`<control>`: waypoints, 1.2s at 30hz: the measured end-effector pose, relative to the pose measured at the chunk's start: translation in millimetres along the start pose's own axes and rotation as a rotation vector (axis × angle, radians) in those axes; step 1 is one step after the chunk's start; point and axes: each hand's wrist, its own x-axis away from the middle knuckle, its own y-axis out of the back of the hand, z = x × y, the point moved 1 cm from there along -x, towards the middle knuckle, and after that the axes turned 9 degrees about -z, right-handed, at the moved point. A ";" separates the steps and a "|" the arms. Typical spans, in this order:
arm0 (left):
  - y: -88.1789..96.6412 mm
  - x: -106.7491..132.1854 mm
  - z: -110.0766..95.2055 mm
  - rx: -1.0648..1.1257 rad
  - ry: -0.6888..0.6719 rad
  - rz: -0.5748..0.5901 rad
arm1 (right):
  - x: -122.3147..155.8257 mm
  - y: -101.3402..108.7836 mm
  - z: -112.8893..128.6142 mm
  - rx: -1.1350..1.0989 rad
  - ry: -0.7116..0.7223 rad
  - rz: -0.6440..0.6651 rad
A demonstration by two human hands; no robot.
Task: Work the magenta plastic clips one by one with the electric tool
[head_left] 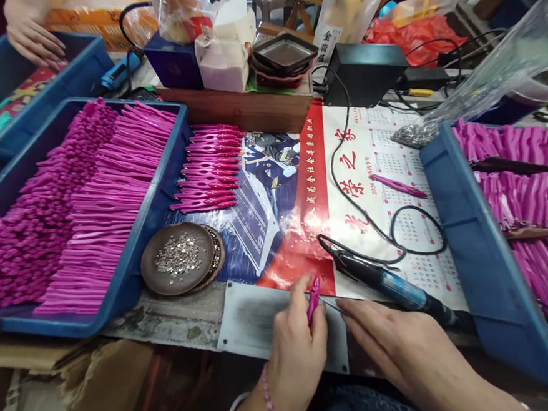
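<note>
My left hand (298, 338) is closed around a slim magenta plastic handle (313, 300), its tip pointing up and away from me. My right hand (391, 338) has its fingers pressed together on a thin metal piece (330, 303), whose far end meets the handle. Whether that piece is a blade or a tool I cannot tell. Both hands are over a grey metal plate (244, 317) at the table's front edge. A black and blue electric screwdriver (397, 287) lies just beyond my right hand, its cable looping over a calendar poster (348, 194).
Blue bins of magenta handles stand left (161, 207) and right (473, 235). A brown dish (151, 264) holds small metal washers. Finished-looking handles (212, 166) lie in a row; one loose handle (399, 185) lies apart. Another person's hand (32, 38) reaches into a far bin.
</note>
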 end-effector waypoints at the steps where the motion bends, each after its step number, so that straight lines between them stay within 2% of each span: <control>1: 1.2 -3.4 -1.1 0.028 0.010 0.003 | -2.5 0.3 -1.3 -0.007 -0.005 0.002; 4: 5.9 -14.3 -5.1 0.188 0.082 0.061 | -8.2 3.9 -4.8 -0.026 -0.039 -0.033; 7: 10.0 -21.9 -5.7 0.416 0.247 0.150 | -10.3 7.7 -6.2 -0.099 -0.159 -0.062; 11: 12.2 -23.9 -0.6 0.754 0.416 0.283 | -12.5 2.0 -2.6 -0.367 -0.382 -0.067; 14: 10.8 -20.1 2.8 1.010 0.466 0.373 | -19.6 -8.7 3.3 -0.595 -0.486 -0.060; 17: 9.1 -15.0 3.4 1.181 0.485 0.407 | -29.0 -17.5 9.1 -0.808 -0.577 -0.037; 20: 9.9 -12.7 3.8 1.278 0.521 0.418 | -34.4 -22.0 12.8 -0.865 -0.569 -0.054; 24: 13.8 -13.7 6.8 1.408 0.549 0.518 | -34.7 -25.1 15.0 -0.846 -0.503 -0.094; 27: 14.8 -13.7 9.9 1.481 0.544 0.561 | -34.6 -27.2 16.1 -0.849 -0.512 -0.082; 33: 13.8 -11.8 10.7 1.474 0.540 0.547 | -35.1 -27.5 16.4 -0.873 -0.544 -0.057; 36: 14.2 -11.4 6.7 1.390 0.530 0.483 | -34.1 -25.5 14.3 -0.834 -0.530 -0.046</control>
